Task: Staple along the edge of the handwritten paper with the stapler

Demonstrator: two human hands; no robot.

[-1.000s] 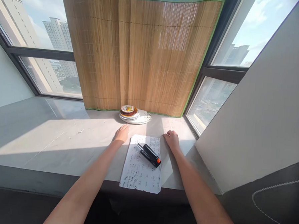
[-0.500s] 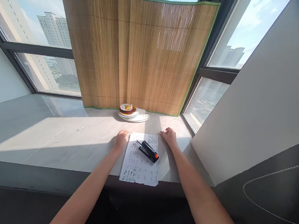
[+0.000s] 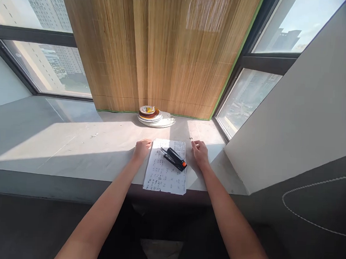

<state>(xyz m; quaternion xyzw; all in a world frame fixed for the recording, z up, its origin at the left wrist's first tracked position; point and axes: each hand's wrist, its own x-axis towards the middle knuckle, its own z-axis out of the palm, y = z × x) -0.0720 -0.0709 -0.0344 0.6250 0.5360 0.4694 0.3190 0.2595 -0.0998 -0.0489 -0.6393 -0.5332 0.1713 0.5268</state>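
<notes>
A sheet of paper (image 3: pixel 156 171) with rows of handwriting lies on the window sill, its near end reaching over the front edge. On it rests a black stapler (image 3: pixel 175 159) with an orange end and a metal tip, untouched by either hand. My left hand (image 3: pixel 142 149) is closed beside the paper's upper left corner; whatever its fingers may hold is hidden. To the right of the sheet, my right hand (image 3: pixel 200 152) rests low over the sill with its fingers bent together. Tiny dark bits (image 3: pixel 190 138) lie just beyond those fingertips, too small to name.
Stacked plates (image 3: pixel 150 116) with a small yellow item on top stand at the back, by a bamboo blind (image 3: pixel 164 67). Small pale scraps (image 3: pixel 94 135) lie on the left of the sill (image 3: pixel 58 150). A slanted white wall (image 3: pixel 290 112) bounds the right, where a cord (image 3: pixel 283 201) hangs.
My view has tilted down, so everything sits higher in the picture. My right hand's fingers have drawn back slightly, and the small dark bits now show in front of them.
</notes>
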